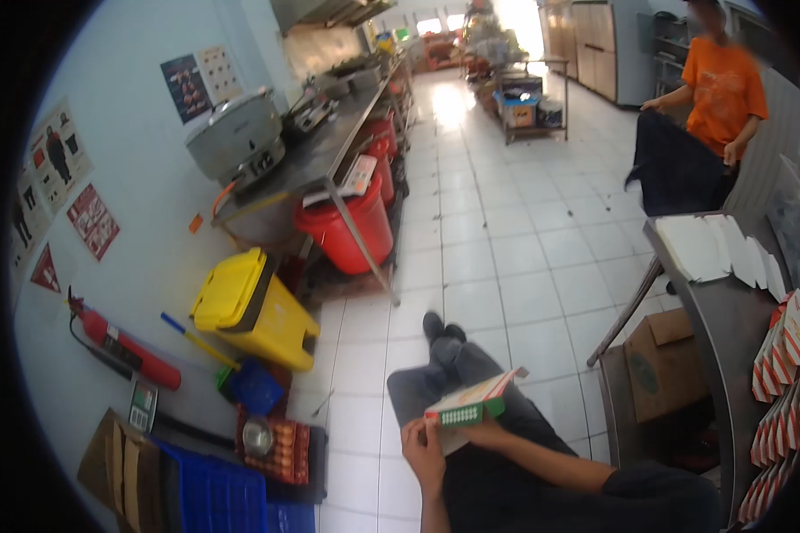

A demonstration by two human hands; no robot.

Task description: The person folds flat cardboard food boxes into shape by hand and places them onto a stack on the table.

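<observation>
A small carton (473, 398), white and orange with a green side, is held above my lap. My left hand (424, 451) grips its near left corner with the fingers closed. Under the carton's right side lies my right hand (484, 435), its fingers partly hidden by the carton. A flap sticks out at the carton's upper right end. On the metal table (716, 333) to the right stand rows of similar orange and white cartons (787, 417), and white flat cartons (698, 247) lie at its far end.
A person in an orange shirt (724, 93) holds a dark cloth (676, 164) beyond the table. A brown box (667, 364) is under the table. On the left are a yellow bin (258, 306), blue crate (213, 489), egg tray (286, 453), fire extinguisher (133, 351) and red bucket (351, 231).
</observation>
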